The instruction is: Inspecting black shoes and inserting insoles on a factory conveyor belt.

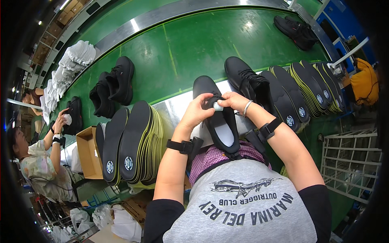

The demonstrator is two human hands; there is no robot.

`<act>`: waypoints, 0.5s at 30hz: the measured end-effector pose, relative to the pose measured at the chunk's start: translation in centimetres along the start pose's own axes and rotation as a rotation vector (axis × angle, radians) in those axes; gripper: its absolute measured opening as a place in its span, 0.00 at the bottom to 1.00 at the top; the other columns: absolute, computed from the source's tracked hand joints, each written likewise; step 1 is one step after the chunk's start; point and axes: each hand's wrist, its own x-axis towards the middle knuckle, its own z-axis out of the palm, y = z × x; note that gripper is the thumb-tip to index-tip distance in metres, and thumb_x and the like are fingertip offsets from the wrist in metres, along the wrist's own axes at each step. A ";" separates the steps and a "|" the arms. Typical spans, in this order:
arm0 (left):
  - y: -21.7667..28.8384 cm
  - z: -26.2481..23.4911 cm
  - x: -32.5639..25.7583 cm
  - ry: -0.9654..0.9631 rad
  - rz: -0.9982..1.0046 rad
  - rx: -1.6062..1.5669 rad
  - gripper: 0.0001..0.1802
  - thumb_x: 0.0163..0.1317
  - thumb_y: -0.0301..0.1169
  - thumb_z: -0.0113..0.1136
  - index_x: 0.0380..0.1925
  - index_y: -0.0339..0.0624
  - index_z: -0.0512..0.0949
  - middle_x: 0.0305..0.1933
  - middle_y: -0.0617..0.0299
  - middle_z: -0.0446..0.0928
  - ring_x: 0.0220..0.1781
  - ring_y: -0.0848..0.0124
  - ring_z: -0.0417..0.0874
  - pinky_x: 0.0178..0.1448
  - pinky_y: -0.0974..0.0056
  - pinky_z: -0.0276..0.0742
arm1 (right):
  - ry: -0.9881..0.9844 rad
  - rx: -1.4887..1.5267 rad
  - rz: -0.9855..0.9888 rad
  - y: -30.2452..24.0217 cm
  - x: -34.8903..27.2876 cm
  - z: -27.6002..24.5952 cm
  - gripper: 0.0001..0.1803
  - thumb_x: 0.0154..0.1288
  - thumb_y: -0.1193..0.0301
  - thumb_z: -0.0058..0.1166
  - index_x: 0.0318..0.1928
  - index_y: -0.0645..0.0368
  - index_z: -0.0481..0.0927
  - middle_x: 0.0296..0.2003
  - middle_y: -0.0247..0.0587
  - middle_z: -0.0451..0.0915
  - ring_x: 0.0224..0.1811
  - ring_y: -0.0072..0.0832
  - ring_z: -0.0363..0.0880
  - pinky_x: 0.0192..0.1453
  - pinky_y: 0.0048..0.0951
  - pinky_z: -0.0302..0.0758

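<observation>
A black lace-up sneaker (206, 86) rests in front of me, its toe pointing away and its heel against my waist. Its opening shows a pale insole (224, 134). Over the tongue, a small white piece (218, 106) sits between my fingertips; what it is I cannot make out. My left hand (198, 111) pinches at it from the left, thumb and fingers curled. From the other side my right hand (236, 101) pinches at the same spot with bent fingers. Another black sneaker (243, 73) stands just beyond my right hand.
Stacks of black insoles with yellow-green edges (135, 141) lie at left, with more insoles (302, 87) at right. Black shoes (121, 79) stand on the green belt (178, 48). A cardboard box (90, 152), a white wire rack (350, 158) and a co-worker (48, 162) handling a shoe flank me.
</observation>
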 end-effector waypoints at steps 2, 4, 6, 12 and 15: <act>-0.2 0.1 0.0 0.023 0.009 -0.001 0.27 0.45 0.21 0.57 0.50 0.35 0.68 0.42 0.63 0.73 0.41 0.76 0.72 0.45 0.73 0.69 | -0.002 0.011 0.001 0.1 0.0 0.0 0.16 0.57 0.66 0.53 0.37 0.69 0.75 0.29 0.42 0.77 0.30 0.25 0.75 0.36 0.24 0.71; -0.2 0.1 0.0 0.043 0.017 -0.009 0.27 0.44 0.20 0.56 0.50 0.35 0.68 0.41 0.63 0.73 0.40 0.76 0.72 0.45 0.73 0.70 | -0.019 0.050 0.008 0.1 0.1 0.0 0.16 0.57 0.66 0.53 0.37 0.69 0.75 0.29 0.42 0.77 0.30 0.25 0.75 0.36 0.24 0.71; 0.0 0.1 0.0 0.023 -0.027 -0.074 0.27 0.44 0.19 0.55 0.50 0.34 0.68 0.40 0.63 0.73 0.40 0.77 0.73 0.44 0.73 0.70 | -0.023 0.045 0.028 0.1 0.1 -0.1 0.15 0.57 0.66 0.53 0.36 0.68 0.75 0.27 0.41 0.77 0.27 0.24 0.75 0.33 0.24 0.70; 0.6 0.0 0.0 -0.012 -0.089 -0.163 0.27 0.43 0.21 0.54 0.49 0.28 0.67 0.43 0.54 0.73 0.45 0.71 0.74 0.50 0.70 0.69 | -0.030 0.014 0.035 0.3 0.5 -0.3 0.14 0.57 0.65 0.53 0.34 0.66 0.74 0.23 0.37 0.75 0.21 0.22 0.72 0.23 0.23 0.65; 0.5 -0.1 0.1 -0.008 -0.089 -0.126 0.27 0.43 0.21 0.54 0.49 0.28 0.67 0.43 0.54 0.73 0.45 0.70 0.74 0.49 0.70 0.69 | -0.047 0.025 0.047 0.8 0.8 -0.4 0.14 0.57 0.65 0.53 0.34 0.65 0.74 0.23 0.37 0.75 0.20 0.21 0.71 0.22 0.23 0.64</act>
